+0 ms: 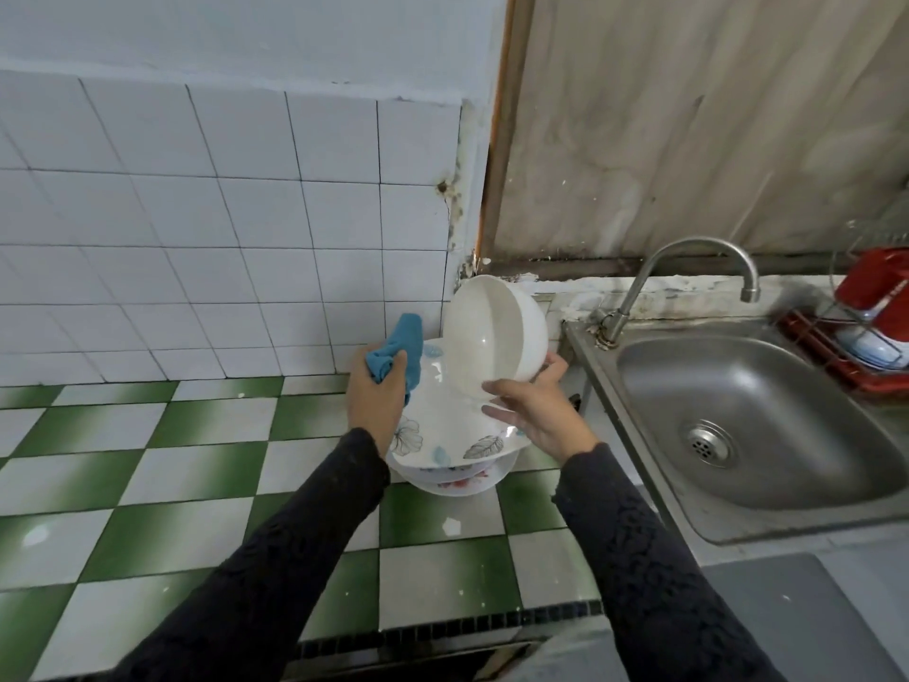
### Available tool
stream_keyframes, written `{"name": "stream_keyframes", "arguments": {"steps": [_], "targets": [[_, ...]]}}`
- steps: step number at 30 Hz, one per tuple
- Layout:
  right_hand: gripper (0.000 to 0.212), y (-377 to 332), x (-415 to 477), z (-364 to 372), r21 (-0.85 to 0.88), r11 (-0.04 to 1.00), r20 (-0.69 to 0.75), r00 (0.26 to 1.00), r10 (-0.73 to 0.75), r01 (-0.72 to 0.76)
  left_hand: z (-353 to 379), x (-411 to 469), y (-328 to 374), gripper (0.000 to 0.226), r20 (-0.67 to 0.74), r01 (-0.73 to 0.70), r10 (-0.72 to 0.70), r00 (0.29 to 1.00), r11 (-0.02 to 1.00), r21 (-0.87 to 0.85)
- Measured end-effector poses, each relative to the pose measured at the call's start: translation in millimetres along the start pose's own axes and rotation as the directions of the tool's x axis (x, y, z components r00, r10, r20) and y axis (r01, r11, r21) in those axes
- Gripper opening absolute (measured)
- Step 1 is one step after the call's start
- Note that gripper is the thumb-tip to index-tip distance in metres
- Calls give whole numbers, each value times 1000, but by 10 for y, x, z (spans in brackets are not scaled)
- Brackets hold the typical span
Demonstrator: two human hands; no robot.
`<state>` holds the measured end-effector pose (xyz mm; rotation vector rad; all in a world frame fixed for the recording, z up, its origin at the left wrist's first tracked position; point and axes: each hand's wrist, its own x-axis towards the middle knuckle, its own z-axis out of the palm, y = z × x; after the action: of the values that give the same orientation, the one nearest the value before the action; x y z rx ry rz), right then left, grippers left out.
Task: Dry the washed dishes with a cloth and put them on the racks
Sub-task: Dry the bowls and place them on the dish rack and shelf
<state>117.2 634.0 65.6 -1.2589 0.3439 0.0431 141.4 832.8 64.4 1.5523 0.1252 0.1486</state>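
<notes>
On the green-and-white tiled counter, left of the steel sink with its one faucet, stood two patterned dishes: a leaf-printed plate stacked on a red-flowered one. One white bowl was tipped on its side above them, its opening facing left. The right hand gripped the bowl from beneath, fingers curled round its base and lower rim, while the left hand was closed tight around one blue cloth just beside the bowl. One red dish rack sat beyond the sink at the far right.
</notes>
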Motion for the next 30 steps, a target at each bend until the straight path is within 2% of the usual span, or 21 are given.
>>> {"name": "stream_keyframes", "arguments": {"steps": [3, 5, 8, 9, 11, 13, 16, 17, 18, 20, 22, 23, 25, 27, 28, 30], "targets": [[85, 84, -6, 67, 161, 985, 20, 998, 57, -60, 63, 17, -5, 15, -1, -63, 63, 998, 997, 53], [84, 167, -33, 139, 244, 965, 48, 995, 89, -98, 123, -3, 24, 15, 51, -169, 164, 985, 980, 102], [79, 281, -64, 227, 376, 911, 150, 981, 122, -171, 183, 38, -2, 21, 287, -356, 281, 916, 898, 258], [81, 307, -71, 247, 406, 895, 190, 975, 115, -185, 189, 72, -45, 28, 406, -420, 262, 876, 829, 370], [82, 339, -98, 274, 414, 896, 216, 974, 75, -161, 184, 120, -143, 52, 608, -520, 106, 787, 644, 561], [80, 375, -124, 256, 377, 920, 201, 979, 32, -108, 173, 140, -202, 69, 673, -559, -51, 738, 514, 651], [80, 440, -149, 192, 387, 915, 231, 973, 22, -112, 177, 114, -206, 64, 741, -663, -128, 659, 367, 653], [84, 449, -151, 176, 407, 904, 223, 974, 39, -130, 192, 80, -179, 58, 762, -683, -146, 630, 363, 634], [89, 446, -140, 170, 436, 887, 225, 973, 53, -149, 201, 44, -134, 51, 771, -661, -166, 615, 426, 618], [99, 430, -141, 187, 474, 858, 260, 962, 78, -198, 221, -46, -95, 39, 772, -502, -215, 598, 650, 571], [107, 380, -155, 247, 527, 813, 245, 960, 133, -247, 255, -118, -76, 41, 765, -309, -218, 606, 822, 479], [101, 361, -173, 278, 549, 798, 209, 965, 157, -249, 286, -164, -69, 41, 755, -235, -188, 628, 879, 415], [71, 314, -203, 378, 543, 815, 84, 979, 185, -201, 428, -267, -98, 28, 702, -100, -118, 703, 960, 261], [47, 365, -115, 415, 580, 802, 33, 987, 156, -146, 564, -345, -111, 35, 628, -17, -70, 775, 991, 131], [43, 365, -86, 435, 537, 835, 5, 991, 135, -117, 579, -363, -93, 40, 608, -26, -54, 792, 992, 122], [43, 375, -78, 430, 527, 835, 22, 985, 172, -158, 485, -359, -28, 39, 638, -122, -35, 769, 972, 199]]}}
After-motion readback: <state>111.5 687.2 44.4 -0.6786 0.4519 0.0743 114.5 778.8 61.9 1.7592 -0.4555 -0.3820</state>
